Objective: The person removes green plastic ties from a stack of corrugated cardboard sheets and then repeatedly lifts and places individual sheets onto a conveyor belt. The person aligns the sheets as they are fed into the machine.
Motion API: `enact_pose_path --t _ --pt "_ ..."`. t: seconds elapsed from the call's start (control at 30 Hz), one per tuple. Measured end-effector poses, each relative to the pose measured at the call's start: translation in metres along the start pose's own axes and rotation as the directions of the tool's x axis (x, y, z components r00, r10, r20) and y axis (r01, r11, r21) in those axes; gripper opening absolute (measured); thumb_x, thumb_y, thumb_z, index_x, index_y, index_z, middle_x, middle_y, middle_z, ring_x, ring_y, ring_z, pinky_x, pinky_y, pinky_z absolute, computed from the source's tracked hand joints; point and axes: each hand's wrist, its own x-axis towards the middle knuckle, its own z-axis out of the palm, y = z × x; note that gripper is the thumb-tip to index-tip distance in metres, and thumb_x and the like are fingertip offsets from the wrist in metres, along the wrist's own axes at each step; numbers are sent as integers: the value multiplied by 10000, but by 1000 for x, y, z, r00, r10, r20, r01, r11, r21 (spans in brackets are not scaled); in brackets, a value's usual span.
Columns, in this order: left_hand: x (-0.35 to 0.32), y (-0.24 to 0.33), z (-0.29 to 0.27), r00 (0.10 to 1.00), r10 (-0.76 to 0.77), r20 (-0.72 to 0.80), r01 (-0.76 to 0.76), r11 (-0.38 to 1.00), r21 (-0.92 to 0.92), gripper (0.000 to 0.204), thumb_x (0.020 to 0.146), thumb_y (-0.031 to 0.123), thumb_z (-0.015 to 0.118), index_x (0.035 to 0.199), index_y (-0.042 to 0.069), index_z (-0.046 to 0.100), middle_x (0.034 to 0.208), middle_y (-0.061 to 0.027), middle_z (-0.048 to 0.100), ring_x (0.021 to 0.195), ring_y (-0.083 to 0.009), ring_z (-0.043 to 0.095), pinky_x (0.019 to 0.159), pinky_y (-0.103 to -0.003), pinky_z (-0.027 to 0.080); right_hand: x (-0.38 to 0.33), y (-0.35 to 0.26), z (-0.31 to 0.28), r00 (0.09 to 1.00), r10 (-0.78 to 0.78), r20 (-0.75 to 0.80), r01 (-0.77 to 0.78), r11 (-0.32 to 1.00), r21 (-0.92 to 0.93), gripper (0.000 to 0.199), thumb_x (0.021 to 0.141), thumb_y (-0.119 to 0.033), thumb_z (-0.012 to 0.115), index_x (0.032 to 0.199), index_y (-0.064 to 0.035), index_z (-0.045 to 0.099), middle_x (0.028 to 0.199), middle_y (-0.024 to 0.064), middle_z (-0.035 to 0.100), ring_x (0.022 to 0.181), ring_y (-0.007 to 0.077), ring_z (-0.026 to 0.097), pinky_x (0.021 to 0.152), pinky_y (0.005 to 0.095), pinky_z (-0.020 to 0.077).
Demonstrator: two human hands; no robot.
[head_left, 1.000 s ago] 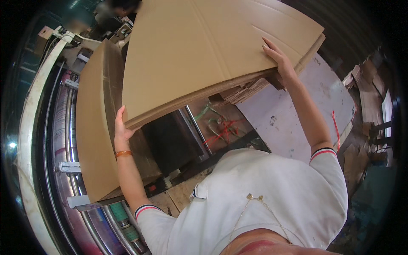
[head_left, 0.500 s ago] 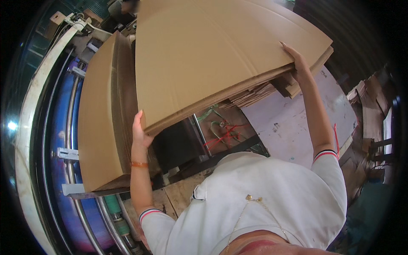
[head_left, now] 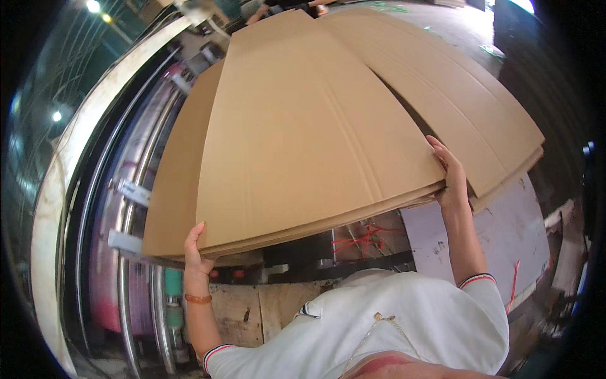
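Between my hands is a thin stack of large brown cardboard sheets [head_left: 297, 139], creased lengthwise. My left hand [head_left: 197, 249] grips its near left corner, thumb on top and the other fingers hidden below. At the near right corner my right hand [head_left: 449, 170] holds the edge, fingertips over the top sheet. Under the held sheets on the left, another cardboard stack [head_left: 173, 183] lies beside the machine rollers. To the right, a further pile of cardboard sheets [head_left: 454, 95] rests apart from the held ones, with a dark gap between them near my right hand.
A machine with a pink-purple roller [head_left: 110, 278], metal bars [head_left: 123, 303] and white brackets [head_left: 134, 191] runs along the left. A pale stained board [head_left: 511, 221] lies at the right. Red string [head_left: 366, 240] hangs below the sheets. Part of another person [head_left: 284, 6] shows at the far top.
The held sheets have moved left, away from the right-hand pile and over the left stack. Both my hands keep their grip. My view has tilted up, showing more floor and the machine's far end.
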Motion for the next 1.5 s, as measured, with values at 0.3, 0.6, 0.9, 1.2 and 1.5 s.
enact_pose_path --t 0.3,0.6,0.9,1.2,1.5 --pt "-32 0 -60 991 72 -114 -77 996 -46 483 903 395 548 1219 29 558 1094 -147 639 981 -263 645 701 -404 576 1 24 71 982 -49 185 46 999 18 355 878 -129 504 1202 -24 604 1157 88 633 1070 171 578 930 293 450" --pt "-7 43 -129 890 170 -423 -338 870 -360 849 872 583 546 1399 -43 323 1388 -203 410 1270 -311 403 1080 -498 331 -22 95 181 919 -59 390 61 998 6 339 888 -178 496 1168 -55 641 1113 38 622 1036 136 551 933 292 409" --pt "-121 6 -119 502 714 -487 -572 697 432 687 983 383 463 1488 -10 215 1498 -241 324 1422 -331 258 1161 -493 116 -119 270 248 566 -160 809 453 880 -143 465 970 -207 444 1406 -46 433 1506 231 311 1410 367 271 1156 448 196" --pt "-207 -104 -188 553 399 -731 -337 910 242 635 977 420 459 1470 41 328 1511 -186 336 1415 -305 293 1150 -461 217 -93 335 285 432 -545 718 789 614 -9 641 976 -369 395 1497 -23 254 1581 224 123 1471 388 54 1159 531 72" --pt "-165 -102 -122 702 398 -591 -255 915 313 482 968 332 504 1333 20 469 1286 -150 534 1208 -254 501 1024 -411 384 -117 370 327 289 -563 774 796 591 132 739 915 -391 456 1514 -44 197 1585 235 59 1462 431 20 1144 593 38"
